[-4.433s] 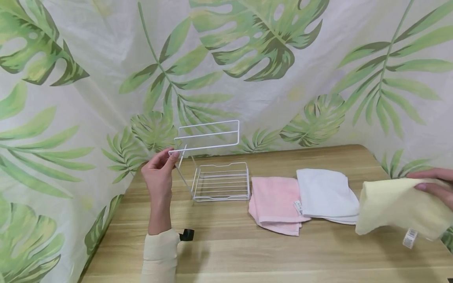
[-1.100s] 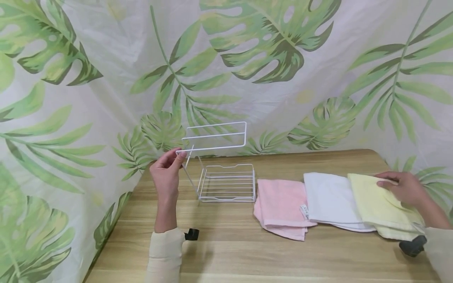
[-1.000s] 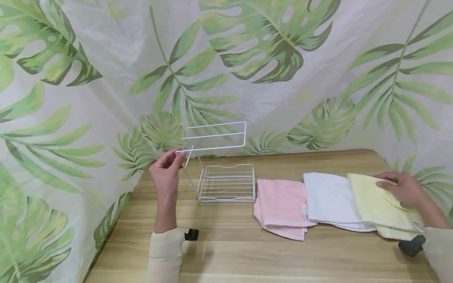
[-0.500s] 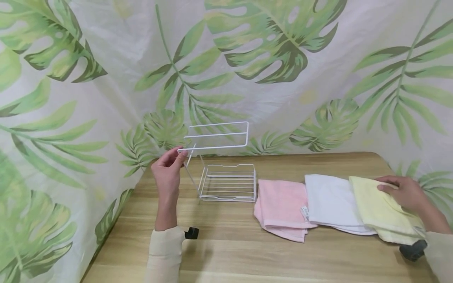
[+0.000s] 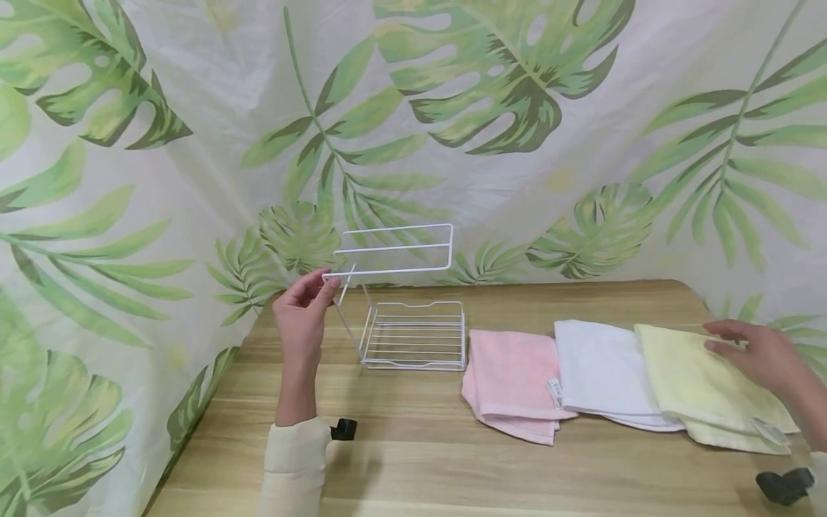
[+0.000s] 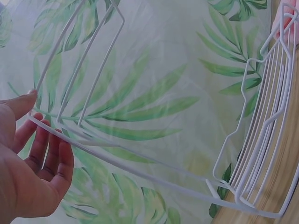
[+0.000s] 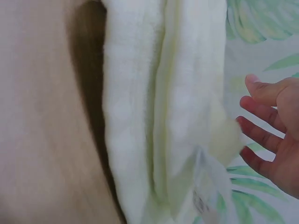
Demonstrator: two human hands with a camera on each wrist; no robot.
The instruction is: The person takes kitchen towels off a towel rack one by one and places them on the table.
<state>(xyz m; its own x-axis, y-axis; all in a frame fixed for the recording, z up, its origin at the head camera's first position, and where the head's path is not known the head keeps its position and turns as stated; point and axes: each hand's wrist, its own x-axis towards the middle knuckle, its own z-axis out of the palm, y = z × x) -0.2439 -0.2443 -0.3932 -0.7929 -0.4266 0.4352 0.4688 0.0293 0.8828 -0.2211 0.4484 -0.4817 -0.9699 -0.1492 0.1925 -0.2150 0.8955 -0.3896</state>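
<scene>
A white wire rack (image 5: pixel 413 337) stands on the table, its upper frame joined to the base by wires on the left side. My left hand (image 5: pixel 302 305) pinches the near left corner of that upper frame between thumb and fingers; the left wrist view shows the thumb (image 6: pixel 24 103) against the wire. At the right, a folded yellow towel (image 5: pixel 704 380) lies with one end over a folded white towel (image 5: pixel 607 373). My right hand (image 5: pixel 762 355) hovers over the yellow towel's right part, holding nothing. In the right wrist view its fingers (image 7: pixel 261 135) are spread beside the cloth.
A folded pink towel (image 5: pixel 513 377) lies between the rack and the white towel, its label near the white one. Wood-patterned table (image 5: pixel 413 467) stretches in front. A leaf-print curtain (image 5: pixel 491 179) hangs close behind and at the left.
The right hand carried the yellow towel leftward and laid it beside the white one, then let go and drew back to the right. The left hand keeps its hold on the rack.
</scene>
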